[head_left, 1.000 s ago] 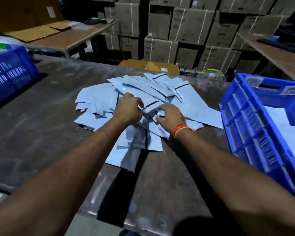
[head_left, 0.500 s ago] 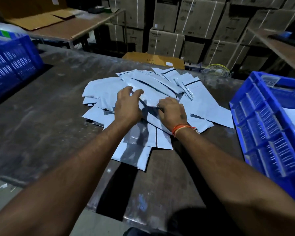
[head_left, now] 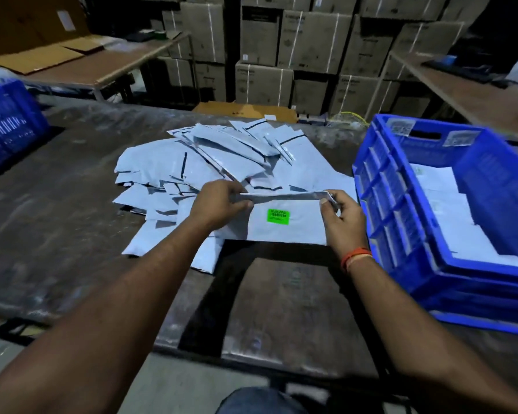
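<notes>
A pale grey mailer bag (head_left: 293, 231) with a bright green label (head_left: 278, 216) hangs above the table's near side, held by its top edge. My left hand (head_left: 219, 204) pinches the top left corner and my right hand (head_left: 340, 218) pinches the top right corner. An orange band circles my right wrist. Behind the held bag lies a spread heap of several similar grey mailer bags (head_left: 210, 165) on the dark worn table (head_left: 57, 234).
A blue plastic crate (head_left: 401, 210) holding flat white bags stands at the right, close to my right hand. Another blue crate (head_left: 9, 124) sits at the far left. Stacked cardboard boxes (head_left: 311, 40) and wooden side tables (head_left: 111, 64) fill the background.
Both hands were down in the heap, sorting through the bags. Now they have lifted one green-labelled bag out and toward me, holding it up by its top corners.
</notes>
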`<state>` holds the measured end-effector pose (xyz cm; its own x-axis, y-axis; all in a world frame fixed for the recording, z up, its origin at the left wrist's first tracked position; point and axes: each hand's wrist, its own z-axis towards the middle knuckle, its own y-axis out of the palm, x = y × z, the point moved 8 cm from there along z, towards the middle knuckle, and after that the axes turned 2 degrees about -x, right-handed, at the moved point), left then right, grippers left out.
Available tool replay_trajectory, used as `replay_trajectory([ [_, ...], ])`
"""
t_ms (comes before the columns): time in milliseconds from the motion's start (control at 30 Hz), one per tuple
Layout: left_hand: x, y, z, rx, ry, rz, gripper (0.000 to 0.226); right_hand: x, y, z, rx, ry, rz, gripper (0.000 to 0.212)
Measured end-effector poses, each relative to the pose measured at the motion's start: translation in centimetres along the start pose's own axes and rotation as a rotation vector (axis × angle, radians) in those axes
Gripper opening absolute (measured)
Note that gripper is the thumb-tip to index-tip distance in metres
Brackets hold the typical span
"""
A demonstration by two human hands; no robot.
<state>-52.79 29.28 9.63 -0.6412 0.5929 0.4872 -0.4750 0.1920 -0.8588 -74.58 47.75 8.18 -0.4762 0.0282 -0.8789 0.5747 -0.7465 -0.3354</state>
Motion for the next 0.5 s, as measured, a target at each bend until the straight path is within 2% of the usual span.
replay_trajectory([
  [67,0.3,1.2,-1.9,-0.018,-0.06,-0.166,0.024,3.3,-1.0,-1.0,-0.034,0.125,-0.052,0.019],
  [133,0.4,2.6,-4.2,-0.007,-0.109,-0.194,0.016,6.2,-1.6,-2.7,-0.087,0.218,-0.116,0.025],
  [233,-0.3,5.6,-7.7,-0.039,-0.184,-0.219,0.023,9.5,-2.0,-5.8,-0.176,0.31,-0.208,0.038],
  [333,-1.4,7.9,-10.8,-0.048,-0.256,-0.196,0.029,10.3,-2.8,-8.7,-0.206,0.325,-0.32,0.036],
  [500,-1.4,9.6,-13.7,-0.015,-0.315,-0.163,0.025,9.6,-3.6,-11.1,-0.211,0.252,-0.458,0.038],
])
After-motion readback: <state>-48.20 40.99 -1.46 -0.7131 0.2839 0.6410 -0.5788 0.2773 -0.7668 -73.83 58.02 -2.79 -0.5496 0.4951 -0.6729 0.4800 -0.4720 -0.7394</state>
